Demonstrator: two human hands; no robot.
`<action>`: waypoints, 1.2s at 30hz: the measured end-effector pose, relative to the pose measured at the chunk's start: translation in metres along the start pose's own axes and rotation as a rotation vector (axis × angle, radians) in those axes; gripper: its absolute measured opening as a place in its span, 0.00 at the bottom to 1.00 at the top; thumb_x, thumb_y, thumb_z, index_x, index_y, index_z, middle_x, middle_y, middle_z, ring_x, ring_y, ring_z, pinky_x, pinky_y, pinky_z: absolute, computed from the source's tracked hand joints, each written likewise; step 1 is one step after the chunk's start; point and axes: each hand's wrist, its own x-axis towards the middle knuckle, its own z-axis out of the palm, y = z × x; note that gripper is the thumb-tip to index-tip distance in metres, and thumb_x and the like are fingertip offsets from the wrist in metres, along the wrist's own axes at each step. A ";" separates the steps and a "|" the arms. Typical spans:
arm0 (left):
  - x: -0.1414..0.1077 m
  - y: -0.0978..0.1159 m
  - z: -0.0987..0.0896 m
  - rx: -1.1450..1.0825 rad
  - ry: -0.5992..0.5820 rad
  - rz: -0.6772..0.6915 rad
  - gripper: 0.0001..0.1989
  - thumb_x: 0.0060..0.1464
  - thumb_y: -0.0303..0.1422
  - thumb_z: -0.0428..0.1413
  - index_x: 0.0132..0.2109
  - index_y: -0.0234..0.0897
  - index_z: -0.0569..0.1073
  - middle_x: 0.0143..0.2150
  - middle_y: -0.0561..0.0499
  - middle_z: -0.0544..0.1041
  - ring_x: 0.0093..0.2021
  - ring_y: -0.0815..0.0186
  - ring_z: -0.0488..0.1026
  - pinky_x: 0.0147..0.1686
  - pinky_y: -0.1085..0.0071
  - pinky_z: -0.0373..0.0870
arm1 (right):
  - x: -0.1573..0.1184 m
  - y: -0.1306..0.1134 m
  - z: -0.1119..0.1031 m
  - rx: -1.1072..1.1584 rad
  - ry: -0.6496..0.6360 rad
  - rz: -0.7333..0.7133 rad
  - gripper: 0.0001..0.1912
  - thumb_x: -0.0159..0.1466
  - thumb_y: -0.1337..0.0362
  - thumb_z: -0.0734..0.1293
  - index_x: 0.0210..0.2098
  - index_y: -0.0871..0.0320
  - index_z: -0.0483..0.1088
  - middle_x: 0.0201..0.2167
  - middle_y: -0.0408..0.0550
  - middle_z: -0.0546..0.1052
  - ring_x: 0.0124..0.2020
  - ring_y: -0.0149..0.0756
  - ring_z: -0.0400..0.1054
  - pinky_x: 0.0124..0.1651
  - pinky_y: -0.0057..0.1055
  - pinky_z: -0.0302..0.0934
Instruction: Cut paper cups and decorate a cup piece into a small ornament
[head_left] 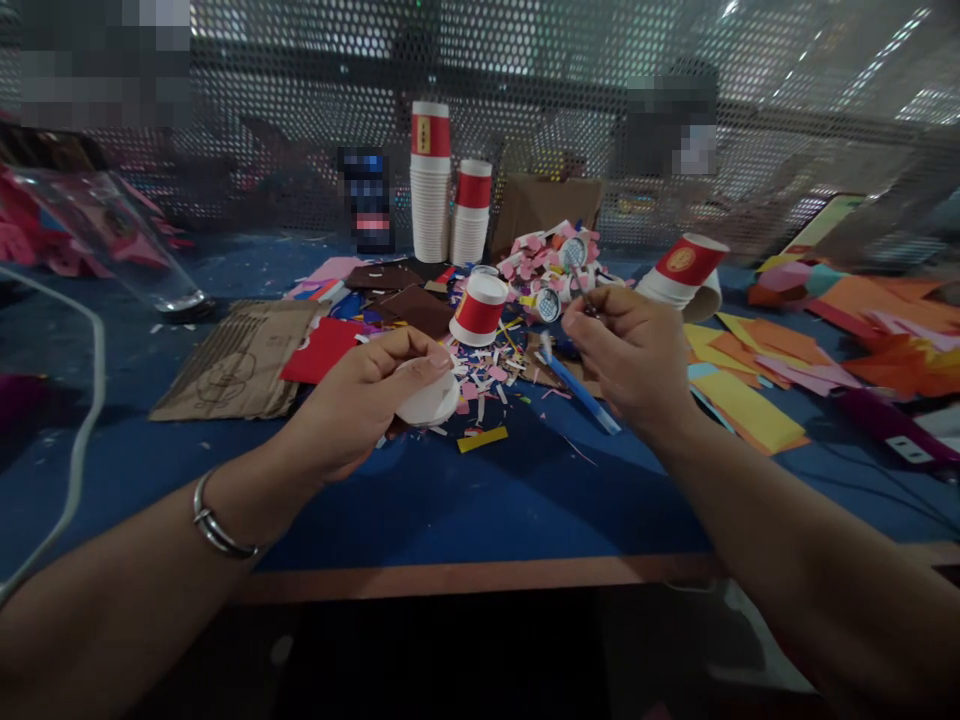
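Observation:
My left hand (386,390) is closed, pinching a round white paper disc (431,402) between thumb and fingers. My right hand (634,345) is closed around what look like small scissors (589,306), with the dark handle mostly hidden by my fingers and a thin tip pointing up and away. Between and beyond the hands stands a red and white paper cup (478,308). Paper scraps (480,385) and a yellow strip (483,439) are scattered on the blue table near the disc. A blue pen-like tool (581,385) lies just left of my right hand.
Two stacks of paper cups (430,210) rise at the back. Tilted cups (686,270) lie behind my right hand. Coloured paper sheets (750,400) spread at right, near a purple device (892,425). Flattened brown paper (232,365), a glass (150,250) and a white cable (94,400) are at left.

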 end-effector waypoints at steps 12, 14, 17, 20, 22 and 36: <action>0.002 -0.007 0.000 -0.006 -0.108 -0.022 0.17 0.56 0.33 0.67 0.50 0.35 0.74 0.42 0.49 0.79 0.38 0.66 0.76 0.23 0.78 0.70 | -0.004 -0.002 0.014 -0.053 -0.105 0.028 0.10 0.64 0.57 0.73 0.33 0.57 0.73 0.25 0.41 0.71 0.27 0.32 0.61 0.30 0.32 0.54; 0.003 -0.008 0.001 -0.051 -0.105 -0.025 0.18 0.53 0.31 0.68 0.50 0.35 0.75 0.44 0.48 0.79 0.40 0.65 0.77 0.27 0.77 0.73 | -0.006 -0.005 0.017 -0.065 -0.174 0.037 0.12 0.63 0.55 0.73 0.34 0.58 0.74 0.26 0.42 0.72 0.28 0.32 0.61 0.31 0.32 0.54; 0.004 -0.009 0.002 -0.104 -0.111 -0.028 0.20 0.50 0.30 0.70 0.50 0.35 0.74 0.47 0.47 0.80 0.42 0.64 0.78 0.33 0.74 0.76 | -0.010 -0.011 0.023 -0.049 -0.263 0.026 0.15 0.64 0.52 0.73 0.34 0.58 0.73 0.28 0.43 0.73 0.29 0.31 0.61 0.32 0.32 0.54; 0.003 -0.010 0.003 -0.105 -0.129 -0.011 0.21 0.50 0.30 0.70 0.50 0.35 0.74 0.48 0.47 0.79 0.44 0.64 0.78 0.36 0.72 0.77 | -0.014 -0.016 0.028 0.026 -0.322 0.008 0.17 0.64 0.50 0.74 0.34 0.58 0.73 0.29 0.43 0.74 0.30 0.32 0.63 0.33 0.32 0.56; 0.003 -0.010 0.003 -0.096 -0.147 0.001 0.23 0.50 0.31 0.71 0.51 0.36 0.74 0.46 0.48 0.80 0.43 0.64 0.77 0.37 0.70 0.78 | -0.015 -0.018 0.030 0.061 -0.335 0.010 0.18 0.64 0.49 0.74 0.33 0.58 0.74 0.29 0.43 0.75 0.31 0.32 0.64 0.34 0.31 0.57; 0.004 -0.019 0.000 -0.004 -0.209 0.195 0.32 0.49 0.32 0.73 0.59 0.37 0.71 0.51 0.45 0.79 0.49 0.61 0.78 0.50 0.65 0.75 | -0.018 -0.021 0.031 0.053 -0.324 0.032 0.12 0.64 0.55 0.73 0.33 0.57 0.74 0.29 0.44 0.77 0.30 0.32 0.65 0.33 0.30 0.59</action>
